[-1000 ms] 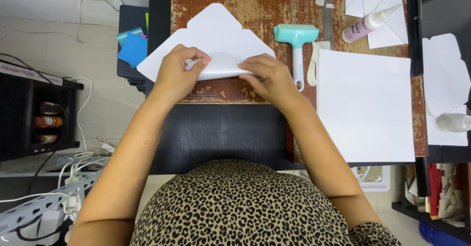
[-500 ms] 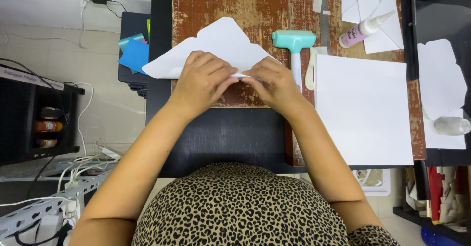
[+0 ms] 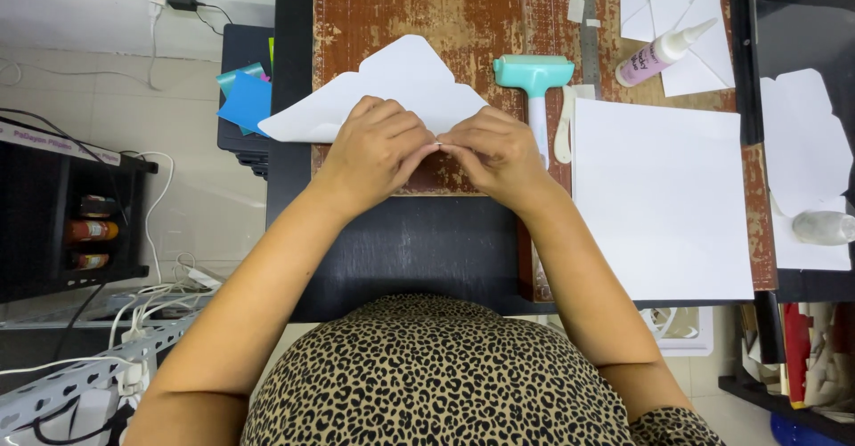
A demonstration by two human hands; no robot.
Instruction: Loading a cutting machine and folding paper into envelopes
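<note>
A worn brown cutting mat [image 3: 427, 10] carries a blank white sheet [image 3: 663, 201] at right. The folded white paper [image 3: 401, 85] lies under left hand [image 3: 374, 148] and right hand [image 3: 499, 152], fingertips pinching its near edge. A teal roller [image 3: 534, 77] lies just beside; a glue bottle [image 3: 663, 52] lies beyond.

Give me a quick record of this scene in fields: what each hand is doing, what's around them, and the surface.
left hand: pressing on the white paper cutout, fingers meeting the right hand's
right hand: pressing on the same paper's lower edge
right of hands: teal roller, white sheet
upper right: glue bottle lying on folded papers
left edge: blue paper pieces
surface: worn brown mat on a dark table
</note>
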